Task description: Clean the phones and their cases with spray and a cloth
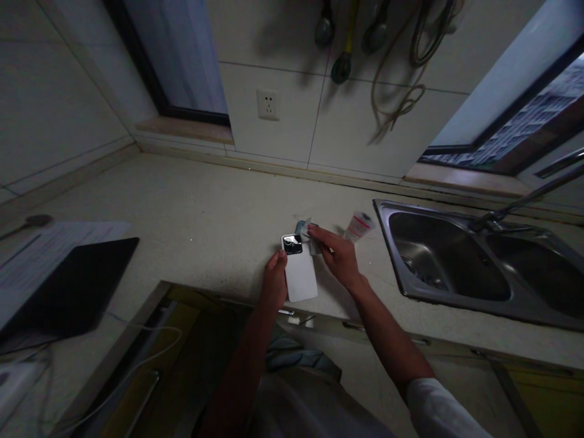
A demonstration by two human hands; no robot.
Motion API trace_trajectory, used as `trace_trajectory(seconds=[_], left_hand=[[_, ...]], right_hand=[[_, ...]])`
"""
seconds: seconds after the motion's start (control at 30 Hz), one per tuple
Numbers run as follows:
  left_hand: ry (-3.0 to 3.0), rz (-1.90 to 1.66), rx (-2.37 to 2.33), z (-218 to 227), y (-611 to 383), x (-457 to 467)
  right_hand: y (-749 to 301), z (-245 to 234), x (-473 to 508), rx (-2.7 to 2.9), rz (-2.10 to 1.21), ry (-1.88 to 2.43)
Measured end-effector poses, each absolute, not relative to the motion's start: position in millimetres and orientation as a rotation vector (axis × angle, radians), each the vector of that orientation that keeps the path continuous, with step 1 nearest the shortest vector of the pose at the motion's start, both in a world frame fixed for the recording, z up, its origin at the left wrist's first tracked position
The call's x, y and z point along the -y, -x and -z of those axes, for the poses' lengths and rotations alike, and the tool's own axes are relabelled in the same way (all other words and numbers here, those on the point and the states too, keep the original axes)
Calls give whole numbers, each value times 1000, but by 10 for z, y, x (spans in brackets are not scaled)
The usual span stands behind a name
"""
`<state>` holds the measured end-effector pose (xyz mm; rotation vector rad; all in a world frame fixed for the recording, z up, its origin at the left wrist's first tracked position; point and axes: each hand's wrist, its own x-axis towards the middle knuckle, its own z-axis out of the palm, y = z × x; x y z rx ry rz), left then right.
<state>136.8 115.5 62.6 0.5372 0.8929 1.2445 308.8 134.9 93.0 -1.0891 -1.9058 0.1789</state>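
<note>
A white smartphone, back side up, lies over the counter near its front edge. My left hand grips its left side, thumb on the back beside the dark camera block. My right hand is closed in a pinch on a small crumpled whitish wipe at the phone's top right corner. A small blue thing shows just behind the phone's top edge; its kind is unclear. Right of my right hand is a translucent tube-like container with red markings.
To the right, a double steel sink with a faucet is set into the counter. A black flat panel, papers and a white cable are at the left. Utensils and cords hang on the wall near a socket.
</note>
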Motion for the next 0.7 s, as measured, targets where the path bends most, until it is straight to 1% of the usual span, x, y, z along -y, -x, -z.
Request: trace_trajectory(seconds=[0.13,0.23,0.4,0.5,0.6,0.7], left_hand=[[-505,-1234,-873,-651,-1396,-1173],[-498,-1247,-886,-661,-1404,-1171],[-488,-1227,-897,-642,-1393,-1155],[-497,-1210,-899,-641,-1397,-1153],[-490,-1214,-895,-642,-1406,-1157],[-509,-1205,-891,-622,-1406,-1157]], right_hand=[[-2922,-965,-1344,1986,-208,1007],[-2833,-929,-1430,2160,-129,982],[-2836,-879,-1555,2207,36,1169],[-2836,-846,-1504,2158,15,1255],[-2811,-816,-1395,2198,-56,1252],[-2833,-828,-1347,2229,-11,1255]])
